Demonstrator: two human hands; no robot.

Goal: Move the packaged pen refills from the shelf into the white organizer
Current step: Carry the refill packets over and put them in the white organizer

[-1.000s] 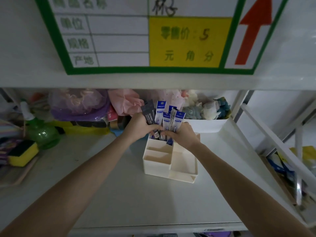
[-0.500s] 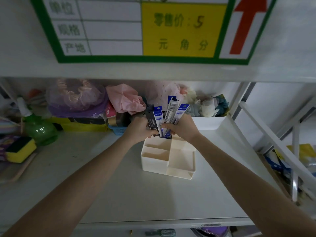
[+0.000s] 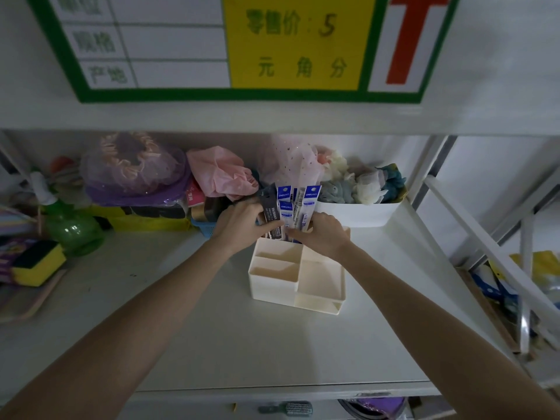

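A white organizer [image 3: 321,294] with several compartments stands on the shelf. Several packaged pen refills [image 3: 290,207], blue-and-white packs plus a dark one, stand upright in its tall back compartment. My left hand [image 3: 241,221] grips the bundle from the left, fingers curled round the dark pack. From the right, my right hand [image 3: 321,233] holds the same bundle, fingers wrapped round the lower ends. The packs' bottoms are hidden behind my hands and the organizer wall.
A white bin [image 3: 357,212] of fabric items stands behind right. Pink and purple bagged goods [image 3: 136,171] crowd the back left, with a green spray bottle [image 3: 71,225] and a yellow sponge [image 3: 38,263]. A price sign [image 3: 242,40] hangs above. A white rack frame [image 3: 485,247] borders the right.
The refill bundle has sunk lower into the organizer's back compartment, and both hands have closed in round it. The camera has tilted slightly down.
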